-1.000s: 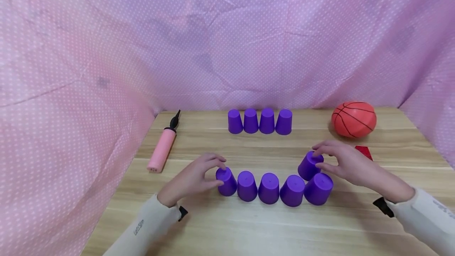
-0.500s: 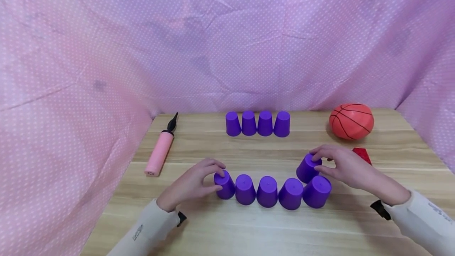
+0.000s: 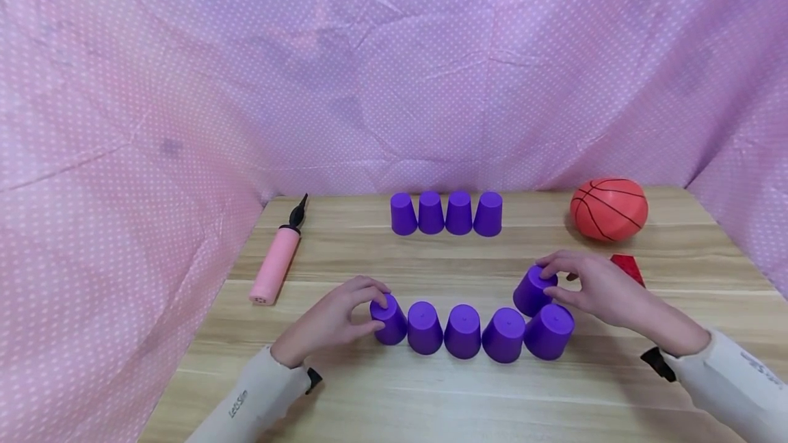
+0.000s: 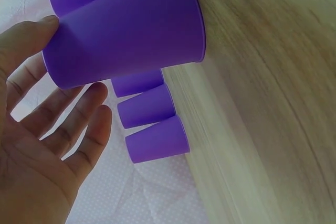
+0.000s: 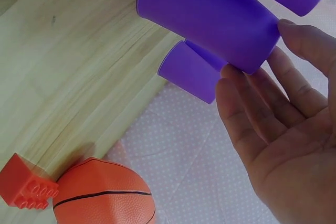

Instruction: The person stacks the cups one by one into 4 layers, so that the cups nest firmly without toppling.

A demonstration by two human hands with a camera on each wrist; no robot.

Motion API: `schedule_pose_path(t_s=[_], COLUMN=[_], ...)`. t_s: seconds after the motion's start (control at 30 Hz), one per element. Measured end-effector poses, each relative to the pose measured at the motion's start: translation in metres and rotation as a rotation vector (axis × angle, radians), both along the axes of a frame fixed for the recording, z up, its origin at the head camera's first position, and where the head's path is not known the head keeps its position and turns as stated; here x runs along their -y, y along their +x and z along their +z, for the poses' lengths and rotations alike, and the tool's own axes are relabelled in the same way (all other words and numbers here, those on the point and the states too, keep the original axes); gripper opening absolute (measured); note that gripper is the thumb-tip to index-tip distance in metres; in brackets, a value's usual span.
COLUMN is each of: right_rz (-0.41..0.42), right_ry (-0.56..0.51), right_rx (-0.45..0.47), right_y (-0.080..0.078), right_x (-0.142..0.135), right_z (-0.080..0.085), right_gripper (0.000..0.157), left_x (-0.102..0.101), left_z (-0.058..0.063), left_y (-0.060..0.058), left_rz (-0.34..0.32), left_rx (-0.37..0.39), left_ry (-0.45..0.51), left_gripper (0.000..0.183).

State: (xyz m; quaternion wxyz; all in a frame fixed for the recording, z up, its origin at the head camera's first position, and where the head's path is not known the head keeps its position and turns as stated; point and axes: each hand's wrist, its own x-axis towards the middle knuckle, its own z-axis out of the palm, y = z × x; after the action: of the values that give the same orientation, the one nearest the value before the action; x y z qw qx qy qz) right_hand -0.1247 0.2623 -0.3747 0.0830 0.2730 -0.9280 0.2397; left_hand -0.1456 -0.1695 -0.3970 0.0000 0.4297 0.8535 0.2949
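Several purple cups stand upside down in a curved row near the front of the table. My left hand (image 3: 335,313) pinches the leftmost cup (image 3: 391,325) near its base, thumb on the near side and fingertips on top; the left wrist view shows this cup (image 4: 126,32) close up. On the right, my right hand (image 3: 600,289) pinches a cup (image 3: 531,296) just behind the row's right-end cup (image 3: 549,333). That held cup (image 5: 210,17) fills the upper part of the right wrist view, thumb and fingertips at its narrow end.
At the back stand several more upside-down purple cups (image 3: 458,214) in a line. A pink hand pump (image 3: 276,265) lies at left. A dented orange basketball (image 3: 609,210) and a red toy brick (image 5: 26,184) sit at right. Dotted pink cloth (image 3: 382,74) hangs behind.
The whole head view has shifted slightly. Both hands keep their hold on the same cups, and no cup has visibly moved on the table.
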Motion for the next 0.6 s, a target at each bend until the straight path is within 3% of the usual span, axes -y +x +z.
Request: schedule_pose_path(t_s=[0.43,0.6], right_rz=[-0.01,-0.015], right_ry=[-0.005,-0.008], right_rx=[0.041,0.045], right_y=[-0.0008,-0.0012], right_x=[-0.0008,-0.0008], right_z=[-0.0012,-0.0044], right_gripper=[0.022,0.025], left_x=[-0.0004,-0.0002], left_z=[0.0016,-0.0001], left_y=[0.0004,0.0], left_rz=[0.05,0.035], left_rx=[0.085,0.096], left_ry=[-0.03,-0.016], left_gripper=[0.025,0.024])
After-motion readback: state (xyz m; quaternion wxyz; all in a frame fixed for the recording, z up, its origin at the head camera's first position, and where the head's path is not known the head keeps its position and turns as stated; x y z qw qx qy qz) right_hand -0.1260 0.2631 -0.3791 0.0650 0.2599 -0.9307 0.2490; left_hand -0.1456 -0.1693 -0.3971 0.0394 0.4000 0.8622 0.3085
